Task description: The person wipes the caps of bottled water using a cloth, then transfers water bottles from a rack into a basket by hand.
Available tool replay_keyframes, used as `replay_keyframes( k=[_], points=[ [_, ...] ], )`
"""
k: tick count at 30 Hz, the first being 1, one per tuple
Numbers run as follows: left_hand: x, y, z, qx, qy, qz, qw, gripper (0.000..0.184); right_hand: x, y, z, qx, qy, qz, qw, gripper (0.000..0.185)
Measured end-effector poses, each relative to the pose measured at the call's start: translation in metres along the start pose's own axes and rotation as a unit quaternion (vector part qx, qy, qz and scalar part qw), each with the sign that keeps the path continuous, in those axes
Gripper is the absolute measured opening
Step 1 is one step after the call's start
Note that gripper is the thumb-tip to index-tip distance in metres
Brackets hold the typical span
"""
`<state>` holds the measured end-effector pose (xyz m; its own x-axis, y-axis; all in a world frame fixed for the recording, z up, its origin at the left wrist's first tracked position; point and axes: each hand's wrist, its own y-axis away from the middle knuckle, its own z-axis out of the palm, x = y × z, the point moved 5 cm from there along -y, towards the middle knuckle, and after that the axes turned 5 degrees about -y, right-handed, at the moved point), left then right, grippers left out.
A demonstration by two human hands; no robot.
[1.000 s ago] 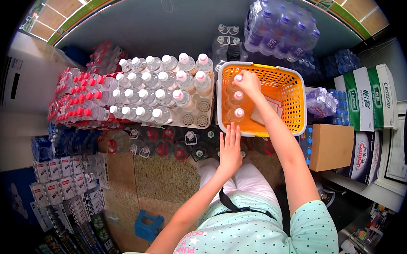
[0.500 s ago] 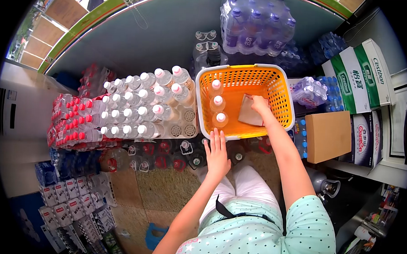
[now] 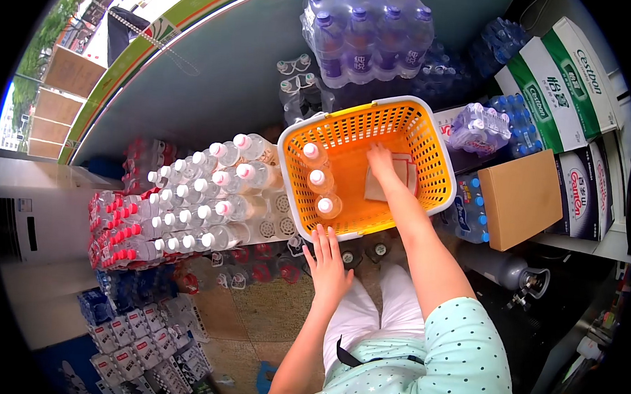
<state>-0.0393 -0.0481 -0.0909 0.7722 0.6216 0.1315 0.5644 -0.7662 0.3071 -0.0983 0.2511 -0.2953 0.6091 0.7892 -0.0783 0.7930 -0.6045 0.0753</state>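
Note:
An orange basket with a pale rim [image 3: 439, 153] holds three clear bottles with pale pink caps in a column along its left side, the nearest bottle [image 3: 328, 206] at the front. A folded beige cloth [image 3: 377, 185] lies on the basket floor. Inside the basket, my right hand [image 3: 381, 160] reaches over the cloth's back edge, fingertips near the orange floor; what its fingers hold, if anything, is too small to tell. My left hand [image 3: 330, 267] is spread, its fingertips at the basket's front-left rim. Left of the basket, rows of capped bottles [image 3: 225, 209] stand on a pale tray.
Red-capped bottle packs [image 3: 123, 225] are at the far left. Behind the basket stands a wrapped pack of purple-labelled bottles [image 3: 362, 42]. To the right are a brown carton [image 3: 522, 199], green-and-white boxes [image 3: 559, 87] and a grey cylinder [image 3: 490, 264].
My right hand has gone from the rear bottle down to the cloth, then to its back edge. The view has turned and shifted right. My left hand stays by the rim.

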Motion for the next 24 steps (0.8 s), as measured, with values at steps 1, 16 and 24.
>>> replay_keyframes(
  k=[1, 16, 24],
  points=[
    [0.000, 0.001, 0.000, -0.001, -0.002, 0.000, 1.000, 0.122, 0.000, -0.001, -0.006, -0.021, -0.002, -0.002, 1.000, 0.021],
    [0.001, 0.004, -0.010, 0.006, 0.007, 0.001, 1.000, 0.122, 0.033, 0.080, -0.219, 0.029, -0.240, 0.004, 0.970, 0.010],
    [0.043, 0.014, -0.025, 0.049, 0.031, 0.012, 0.998, 0.109, 0.122, 0.160, -0.272, 0.206, -0.584, 0.106, 0.778, 0.017]
  ],
)
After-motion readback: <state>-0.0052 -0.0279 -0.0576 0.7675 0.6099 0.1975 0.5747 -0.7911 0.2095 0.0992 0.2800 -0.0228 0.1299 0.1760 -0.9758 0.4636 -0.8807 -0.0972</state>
